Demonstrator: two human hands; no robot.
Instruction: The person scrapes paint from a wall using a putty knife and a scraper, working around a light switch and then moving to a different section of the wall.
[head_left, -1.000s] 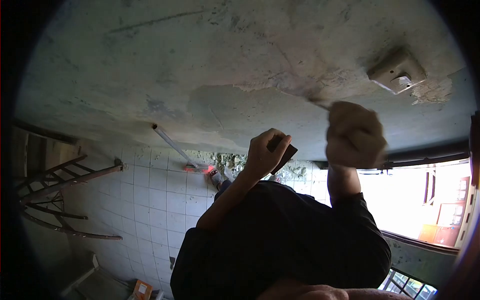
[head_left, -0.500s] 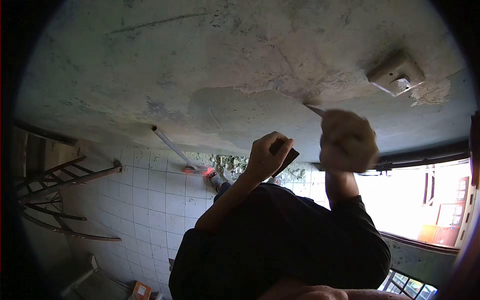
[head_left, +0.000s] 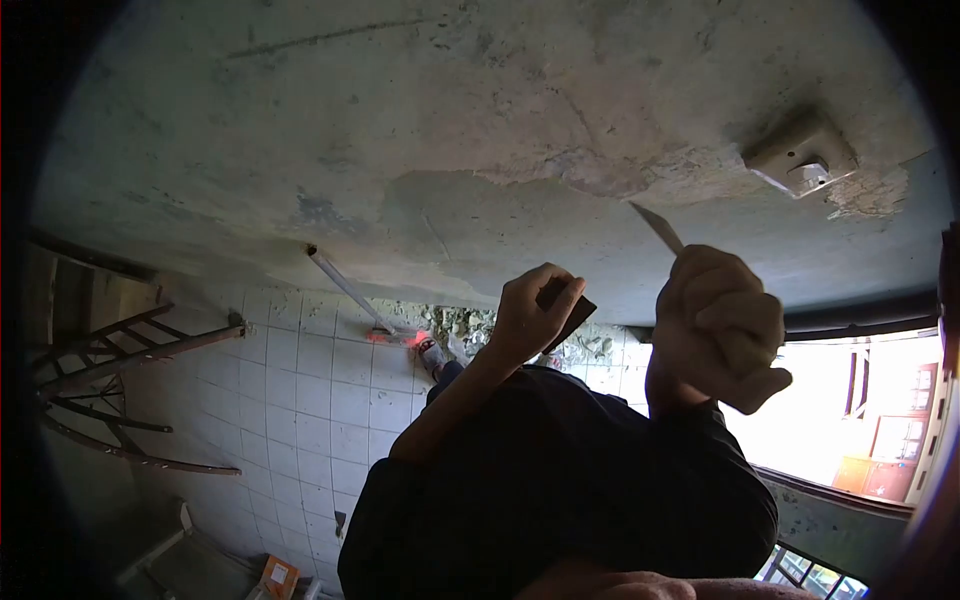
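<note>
Head view: right hand (head_left: 715, 325) clenched on thin metal scraper blade (head_left: 657, 228), blade pointing 11 o'clock toward peeling grey plaster surface (head_left: 450, 120); left hand (head_left: 530, 310) grasping dark flat block (head_left: 572, 312).

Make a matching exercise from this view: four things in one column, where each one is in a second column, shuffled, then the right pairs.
Things:
1. scraper blade
2. dark flat piece
3. switch box
4. rubble pile

Places:
A. on the tiled floor at the foot of the wall
B. held in the left hand
C. fixed to the wall, upper right
D. sticking up out of the right hand

Pairs: 1-D, 2-B, 3-C, 4-A
</note>
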